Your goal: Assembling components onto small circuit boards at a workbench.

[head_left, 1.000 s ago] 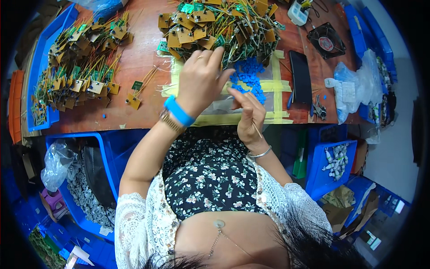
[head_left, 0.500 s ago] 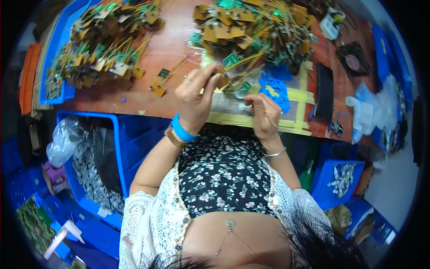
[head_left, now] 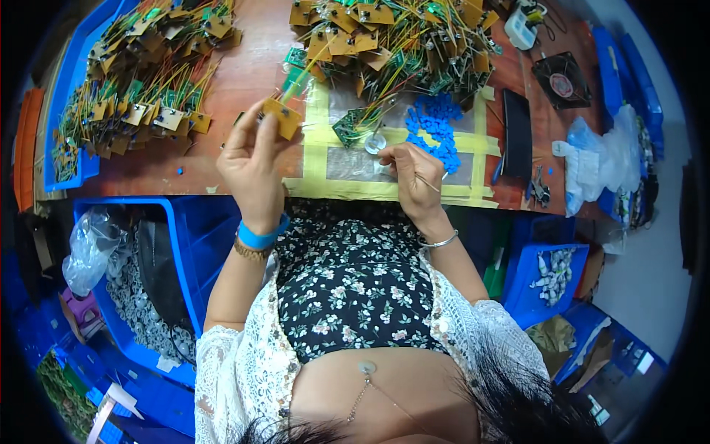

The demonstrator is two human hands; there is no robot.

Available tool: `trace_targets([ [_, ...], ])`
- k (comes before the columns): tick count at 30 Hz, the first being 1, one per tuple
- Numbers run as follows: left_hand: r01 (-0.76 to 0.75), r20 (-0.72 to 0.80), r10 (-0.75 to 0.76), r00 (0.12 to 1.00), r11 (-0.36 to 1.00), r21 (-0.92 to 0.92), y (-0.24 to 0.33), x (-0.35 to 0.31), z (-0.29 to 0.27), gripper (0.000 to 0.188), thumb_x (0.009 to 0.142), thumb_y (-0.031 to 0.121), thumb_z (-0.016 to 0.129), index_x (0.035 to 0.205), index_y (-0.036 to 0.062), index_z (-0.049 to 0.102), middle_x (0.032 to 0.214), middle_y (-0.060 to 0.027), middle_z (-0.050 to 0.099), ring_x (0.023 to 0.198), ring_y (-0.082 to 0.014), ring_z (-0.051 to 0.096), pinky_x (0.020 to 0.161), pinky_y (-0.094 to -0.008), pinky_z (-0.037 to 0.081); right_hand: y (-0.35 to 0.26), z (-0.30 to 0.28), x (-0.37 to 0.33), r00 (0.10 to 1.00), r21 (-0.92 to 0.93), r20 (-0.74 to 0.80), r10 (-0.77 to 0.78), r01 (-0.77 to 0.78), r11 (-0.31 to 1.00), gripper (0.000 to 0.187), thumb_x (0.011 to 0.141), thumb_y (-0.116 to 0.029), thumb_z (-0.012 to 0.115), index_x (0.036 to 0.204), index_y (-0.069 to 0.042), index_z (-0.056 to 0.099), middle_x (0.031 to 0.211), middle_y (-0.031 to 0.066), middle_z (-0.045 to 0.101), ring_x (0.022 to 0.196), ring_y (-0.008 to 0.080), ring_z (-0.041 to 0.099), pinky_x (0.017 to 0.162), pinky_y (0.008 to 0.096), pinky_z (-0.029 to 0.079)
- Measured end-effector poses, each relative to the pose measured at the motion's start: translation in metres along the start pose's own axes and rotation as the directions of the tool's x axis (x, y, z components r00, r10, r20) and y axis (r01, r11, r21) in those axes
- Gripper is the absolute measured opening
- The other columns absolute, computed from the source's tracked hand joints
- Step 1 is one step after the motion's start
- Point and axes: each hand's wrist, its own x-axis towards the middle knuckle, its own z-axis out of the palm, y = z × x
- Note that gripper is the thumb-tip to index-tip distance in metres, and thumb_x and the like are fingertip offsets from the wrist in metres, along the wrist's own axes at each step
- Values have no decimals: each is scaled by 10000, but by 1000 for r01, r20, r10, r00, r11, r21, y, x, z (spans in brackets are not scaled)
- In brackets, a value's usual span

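Observation:
My left hand [head_left: 251,163] pinches a small tan circuit board [head_left: 283,120], raised over the left part of the workbench. Coloured wires and a narrow green board [head_left: 296,83] extend beyond it; part of the tan board is hidden by my fingers. My right hand [head_left: 416,181] is closed around a thin pale stick [head_left: 427,181], its fingertips beside a small round clear dish [head_left: 375,143]. Just left of that dish, a green circuit board [head_left: 350,127] with wires lies on the yellow-taped mat [head_left: 347,164]. Small blue pieces [head_left: 435,126] are spread to the right of the dish.
Wired boards are heaped at the back [head_left: 384,37] and in a blue tray [head_left: 66,174] at left. A black fan [head_left: 562,80], a dark flat case [head_left: 517,133] and a plastic bag [head_left: 603,163] occupy the right side. Blue bins [head_left: 140,203] stand below the bench edge.
My left hand has moved left, away from the mat, carrying the tan board with its wires. My right hand stays near the round dish, still with the stick. The view has shifted slightly.

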Motion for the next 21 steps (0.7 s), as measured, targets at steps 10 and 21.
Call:
trace_targets([
  [10,458,221,-412,884,859,-229,-24,-28,25,351,944,75,588,1269,-45,532,1064,-132,653,942,-221,672,812,-324,583,3,-7,-5,999,18,41,2,-3,1000,452,1035,-294,432,865,50,671,712,83,635,627,141,590,583,249,466],
  [21,561,349,-531,772,828,19,-1,-46,9,418,906,-32,590,1312,-65,495,989,-77,608,918,-200,672,823,-298,578,-26,-7,-14,980,680,-5,199,-142,719,570,1043,-429,325,916,33,635,818,129,665,675,138,598,608,248,458],
])
